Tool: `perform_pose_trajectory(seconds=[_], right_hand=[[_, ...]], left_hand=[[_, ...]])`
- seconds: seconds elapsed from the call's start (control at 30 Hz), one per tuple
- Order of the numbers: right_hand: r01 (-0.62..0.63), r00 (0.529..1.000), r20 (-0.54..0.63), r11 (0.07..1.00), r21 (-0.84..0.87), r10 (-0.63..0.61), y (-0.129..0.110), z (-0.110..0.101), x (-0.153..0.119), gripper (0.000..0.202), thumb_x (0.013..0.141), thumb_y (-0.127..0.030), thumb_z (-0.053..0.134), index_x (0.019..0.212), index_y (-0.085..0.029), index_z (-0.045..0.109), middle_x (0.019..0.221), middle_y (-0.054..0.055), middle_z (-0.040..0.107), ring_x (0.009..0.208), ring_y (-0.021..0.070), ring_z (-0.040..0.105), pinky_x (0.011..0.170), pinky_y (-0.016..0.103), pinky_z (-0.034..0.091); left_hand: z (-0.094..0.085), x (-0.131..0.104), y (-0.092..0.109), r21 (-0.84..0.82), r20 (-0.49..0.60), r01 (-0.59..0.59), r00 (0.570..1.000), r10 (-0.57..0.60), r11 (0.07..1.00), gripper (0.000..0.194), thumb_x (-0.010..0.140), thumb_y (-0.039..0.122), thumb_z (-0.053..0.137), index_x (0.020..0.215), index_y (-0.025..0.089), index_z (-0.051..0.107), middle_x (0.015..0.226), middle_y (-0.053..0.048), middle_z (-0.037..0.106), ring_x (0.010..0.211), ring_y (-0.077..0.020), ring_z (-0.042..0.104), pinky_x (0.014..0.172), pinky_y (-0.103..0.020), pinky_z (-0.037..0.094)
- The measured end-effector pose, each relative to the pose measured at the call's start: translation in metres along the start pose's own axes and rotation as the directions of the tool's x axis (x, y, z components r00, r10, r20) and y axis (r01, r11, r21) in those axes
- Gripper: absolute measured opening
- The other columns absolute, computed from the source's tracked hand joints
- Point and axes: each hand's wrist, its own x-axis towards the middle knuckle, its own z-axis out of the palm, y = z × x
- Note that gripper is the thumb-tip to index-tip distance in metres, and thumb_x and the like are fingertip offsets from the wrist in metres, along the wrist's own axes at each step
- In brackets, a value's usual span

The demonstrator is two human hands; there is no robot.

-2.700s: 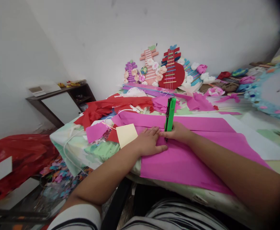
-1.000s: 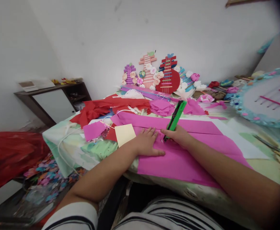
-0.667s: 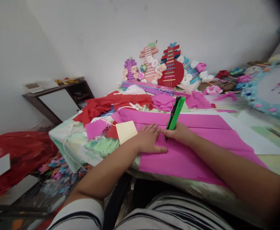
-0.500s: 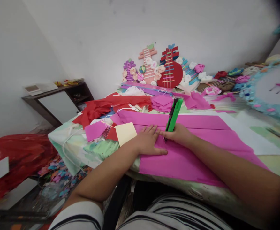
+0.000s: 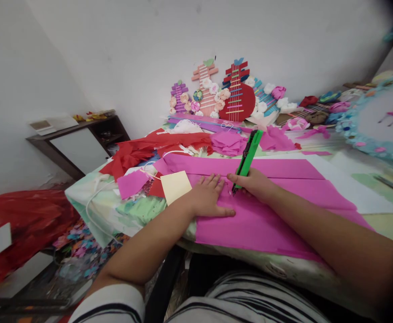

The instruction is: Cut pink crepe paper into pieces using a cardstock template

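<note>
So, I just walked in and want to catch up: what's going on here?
Two bare hands are at a large pink sheet on a table covered with a cloth. The left hand lies flat on the sheet, fingers spread. The right hand grips a tilted green-and-black tool, its tip down at the sheet; whether it touches is hard to tell. A pale yellow card lies by the left forearm.

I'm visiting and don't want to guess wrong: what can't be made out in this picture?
All in the head view:
Green tool: lower part partly covered by the right hand; its tip is too small to identify.
Pink sheet: the part under the left hand is hidden.
Blue-fringed round piece: cut off by the right edge.
Scissor-like blades: blurred, cut off by the right edge.
</note>
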Motion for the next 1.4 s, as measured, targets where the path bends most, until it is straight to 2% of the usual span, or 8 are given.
perform_pose_trajectory(seconds=[0.13,0.27,0.4,0.47,0.7,0.9,1.2,1.4], right_hand=[[0.074,0.997,0.009,0.989,-0.13,-0.073,-0.0044,0.0016,-0.0009,0.041,0.059,-0.055,0.056,0.069,-0.015,0.06,0.044,-0.002,0.049,0.043,0.0099,0.044,0.045,0.022,0.035],[0.06,0.998,0.035,0.975,-0.216,-0.054,-0.008,0.0034,-0.0018,0.043,0.058,-0.057,0.055,0.063,-0.014,0.058,0.049,0.0,0.053,0.048,0.0116,0.048,0.045,0.022,0.035],[0.06,0.998,-0.018,0.985,-0.16,-0.063,-0.0066,0.0022,-0.0016,0.044,0.06,-0.058,0.055,0.076,-0.017,0.061,0.063,0.002,0.061,0.057,0.0133,0.052,0.051,0.022,0.039],[0.05,0.998,-0.019,0.989,-0.142,-0.053,-0.0051,0.0016,-0.0013,0.046,0.061,-0.059,0.053,0.079,-0.017,0.062,0.063,0.002,0.06,0.056,0.013,0.052,0.051,0.022,0.039],[0.083,0.996,0.038,0.959,-0.271,-0.075,-0.0037,0.0028,0.0018,0.048,0.059,-0.061,0.053,0.072,-0.016,0.062,0.056,0.001,0.056,0.053,0.0129,0.049,0.048,0.023,0.036],[0.07,0.997,0.052,0.962,-0.263,-0.058,-0.005,0.0032,0.0015,0.048,0.059,-0.061,0.053,0.072,-0.016,0.062,0.061,0.003,0.059,0.056,0.014,0.052,0.049,0.022,0.037],[0.066,0.995,-0.046,0.952,-0.3,-0.083,-0.0057,0.0045,0.001,0.042,0.061,-0.055,0.054,0.077,-0.018,0.064,0.064,0.003,0.062,0.062,0.0171,0.056,0.054,0.024,0.041],[0.056,0.993,-0.085,0.976,-0.209,-0.076,-0.0051,0.0028,-0.001,0.046,0.063,-0.057,0.051,0.08,-0.016,0.064,0.071,0.005,0.064,0.068,0.0188,0.058,0.056,0.025,0.042]], left_hand=[[-0.0004,-0.0004,0.0001,-0.016,-0.014,-0.003,1.0,0.003,1.0,0.097,0.066,0.074,0.031,0.133,0.007,0.016,0.14,-0.017,0.009,0.129,-0.0299,0.004,0.103,-0.043,0.008],[-0.0006,-0.001,0.0004,-0.041,-0.018,0.008,1.0,-0.009,0.999,0.093,0.066,0.072,0.035,0.133,0.008,0.019,0.14,-0.016,0.009,0.129,-0.0297,0.005,0.103,-0.043,0.009],[0.0001,-0.0006,0.0,-0.033,-0.006,0.002,1.0,-0.002,0.999,0.097,0.066,0.074,0.031,0.133,0.005,0.016,0.14,-0.017,0.01,0.129,-0.0299,0.003,0.103,-0.042,0.007],[0.0003,-0.0004,-0.0002,-0.027,-0.002,0.001,1.0,-0.001,1.0,0.098,0.066,0.074,0.03,0.133,0.004,0.014,0.14,-0.017,0.009,0.129,-0.0301,0.003,0.103,-0.042,0.007],[-0.0008,-0.0004,0.0007,-0.035,0.01,0.027,1.0,-0.027,0.999,0.097,0.065,0.074,0.031,0.133,0.007,0.015,0.141,-0.016,0.004,0.129,-0.0301,0.002,0.103,-0.042,0.006],[-0.0026,-0.0013,0.0019,-0.045,0.026,0.035,0.999,-0.034,0.998,0.097,0.066,0.073,0.033,0.133,0.006,0.017,0.14,-0.017,0.002,0.128,-0.0305,0.0,0.103,-0.042,0.007],[-0.0017,-0.0009,0.0026,-0.009,0.021,0.021,1.0,-0.021,1.0,0.098,0.066,0.074,0.031,0.134,0.006,0.015,0.14,-0.019,0.005,0.128,-0.0302,0.002,0.103,-0.041,0.007],[-0.0019,-0.0008,0.0021,-0.002,0.027,0.012,1.0,-0.012,1.0,0.099,0.066,0.075,0.027,0.134,0.004,0.012,0.14,-0.017,0.007,0.128,-0.0298,0.001,0.104,-0.041,0.005]])
